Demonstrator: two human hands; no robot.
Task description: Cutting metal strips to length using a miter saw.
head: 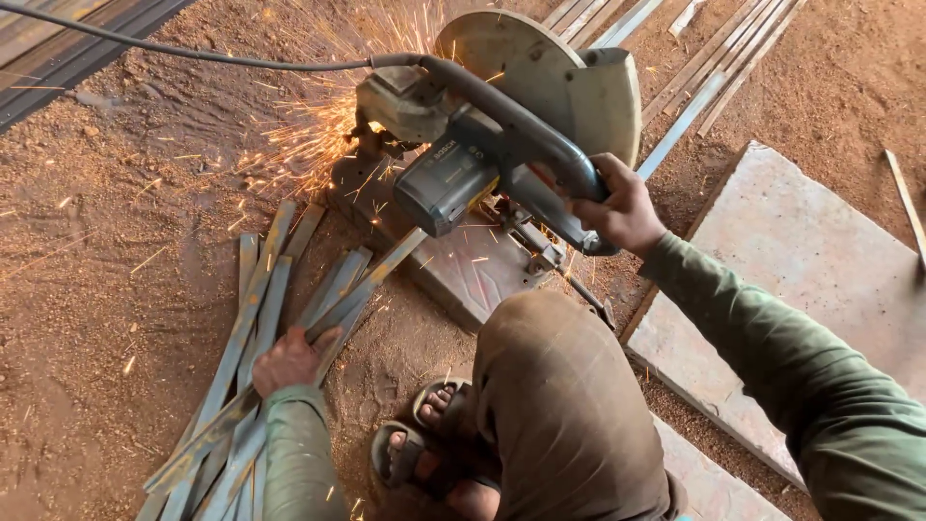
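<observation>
- The handle of a chop saw [482, 145] is gripped by the right hand [617, 207], the fingers being wrapped fully round it; the saw head is seen lowered toward its base.
- A long flat steel strip [371, 280] is pressed down by the left hand [289, 359], the palm lying flat with fingers spread over it (whether anything is pinched in that grip cannot be told), on the near left side of the saw.
- The strip is led from under the hand up to the saw's base, where its far end is hidden under the motor housing.
- Sparks [318, 125] are thrown out from the far left side of the saw, so the cut is judged to be in hand and not yet through.
- A loose heap of similar strips [241, 386] is spread on the dirt floor [87, 289] left of the saw and partly under the left hand; which are already cut and which are waiting cannot be told.
- More long bars [714, 68] are laid on the ground beyond the saw to its right, and a flat stone slab [820, 260] lies right of the saw.
- A black power cable [193, 53] is run off from the saw toward the far left.
</observation>
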